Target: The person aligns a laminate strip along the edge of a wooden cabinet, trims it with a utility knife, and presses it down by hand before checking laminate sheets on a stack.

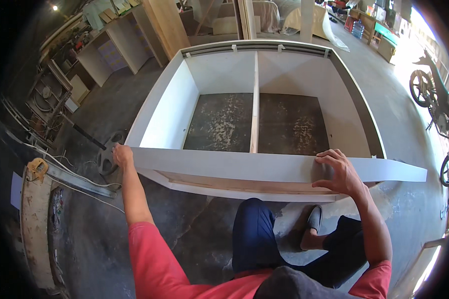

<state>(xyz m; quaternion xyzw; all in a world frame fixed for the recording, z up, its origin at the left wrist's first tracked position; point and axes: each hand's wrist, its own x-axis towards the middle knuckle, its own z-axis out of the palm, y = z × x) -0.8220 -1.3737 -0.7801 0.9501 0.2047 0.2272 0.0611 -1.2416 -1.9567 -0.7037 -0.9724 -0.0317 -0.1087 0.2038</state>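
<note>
Crouched on bent knees, we hold a long white strip [264,168] along the near edge of the white cabinet carcass [164,104]. Left hand [120,155] pinches its nine-o'clock end; right hand [336,172] presses flat, fingers spread, toward three o'clock. Keeping the edges flush matters.

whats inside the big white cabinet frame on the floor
Inside the cabinet frame a centre divider splits two bays; bare floor shows through both. The white strip under both hands covers its near edge.
</note>
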